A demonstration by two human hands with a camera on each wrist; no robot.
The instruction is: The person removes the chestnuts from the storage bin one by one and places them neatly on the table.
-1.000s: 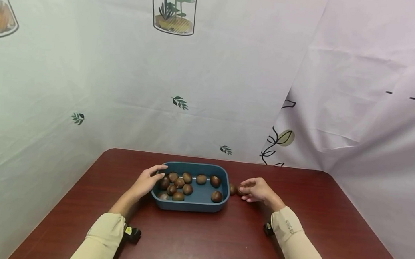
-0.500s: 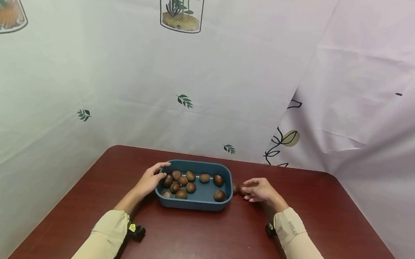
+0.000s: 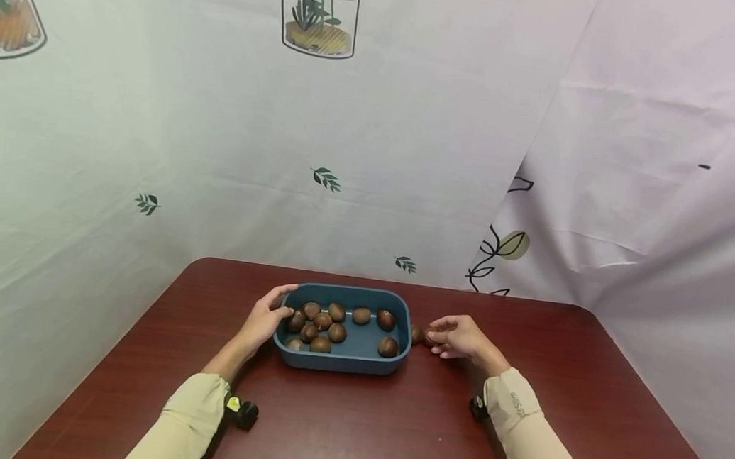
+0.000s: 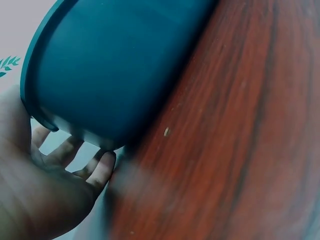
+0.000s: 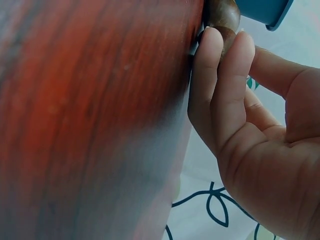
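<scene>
A blue rectangular bin (image 3: pixel 339 363) stands on the table with several brown chestnuts (image 3: pixel 337 333) inside, mostly gathered in its left half. My left hand (image 3: pixel 263 322) holds the bin's left end, thumb over the rim; the left wrist view shows fingers (image 4: pixel 102 170) curled against the outer wall. Just outside the right end lies one chestnut (image 5: pixel 223 14). A second chestnut (image 3: pixel 428 335) beside it is pinched in the fingertips of my right hand (image 3: pixel 460 338), low at the table top, and is partly covered by the fingers.
The dark red wooden table (image 3: pixel 353 428) has rounded far corners. Behind it and at both sides hangs a pale cloth (image 3: pixel 233 142) printed with leaves and plant jars. A small black device (image 3: pixel 242 414) sits at the left wrist.
The head view has shifted slightly. Both hands keep nearly the same place, the left at the bin's end and the right on the chestnut.
</scene>
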